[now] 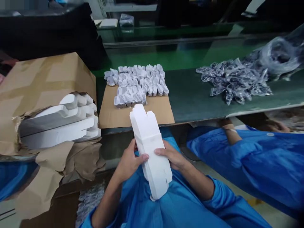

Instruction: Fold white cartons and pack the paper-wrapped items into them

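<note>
A stack of flat white carton blanks (152, 145) is held between both hands above the lap, tilted with its far end near the bench edge. My left hand (131, 160) grips the stack's left side, thumb on top. From the right side my right hand (172, 155) holds the same stack, its thumb lying on the upper face. Beyond the far end, rows of small pieces wrapped in white paper (140, 79) rest on a brown cardboard sheet (116, 117). The fingers under the stack are hidden.
At the left, a torn brown carton (47, 76) holds more folded white blanks (64, 123). A pile of clear plastic-wrapped items (235, 79) lies on the green bench (187, 101). A person in a blue sleeve (249, 152) sits close at the right. A box of small wrapped pieces (89, 199) stands below.
</note>
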The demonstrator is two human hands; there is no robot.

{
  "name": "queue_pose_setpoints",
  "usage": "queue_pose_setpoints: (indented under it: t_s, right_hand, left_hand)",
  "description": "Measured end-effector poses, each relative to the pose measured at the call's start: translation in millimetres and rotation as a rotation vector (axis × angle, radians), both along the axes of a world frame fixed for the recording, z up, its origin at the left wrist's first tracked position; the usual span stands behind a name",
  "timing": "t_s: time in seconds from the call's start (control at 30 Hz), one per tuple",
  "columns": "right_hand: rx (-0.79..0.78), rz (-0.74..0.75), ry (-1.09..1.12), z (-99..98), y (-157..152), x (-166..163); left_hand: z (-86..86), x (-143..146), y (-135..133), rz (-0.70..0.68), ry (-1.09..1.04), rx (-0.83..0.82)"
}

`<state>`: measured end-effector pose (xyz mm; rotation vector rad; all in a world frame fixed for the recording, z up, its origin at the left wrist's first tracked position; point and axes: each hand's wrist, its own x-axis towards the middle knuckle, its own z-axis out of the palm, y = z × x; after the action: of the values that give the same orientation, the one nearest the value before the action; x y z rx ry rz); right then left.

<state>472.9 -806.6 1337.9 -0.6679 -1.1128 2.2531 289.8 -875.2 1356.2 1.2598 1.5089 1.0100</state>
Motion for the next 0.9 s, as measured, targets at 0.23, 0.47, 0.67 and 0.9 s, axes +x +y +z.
queue_pose_setpoints:
  t_s: [0.23, 0.47, 0.67, 0.9]
  right_hand:
    - [0.249, -0.090, -0.094, 25.5, -2, -2]
    - [0.450, -0.171, -0.290, 27.2, -5, -7]
    - [0.469, -0.206, -0.511, 11.4, 3, -7]
    - [0.466, -0.186, -0.585, 7.7, 9, -8]
  left_hand:
    - [64.2, -3, -15, 0.202, 1.056, 0.699]
    - [77.5, 14, 2, 0.049, 1.152, 0.638]
    - [71.1, 25, 12, 0.004, 1.089, 0.429]
    - [65.8, 27, 22, -0.040, 1.075, 0.475]
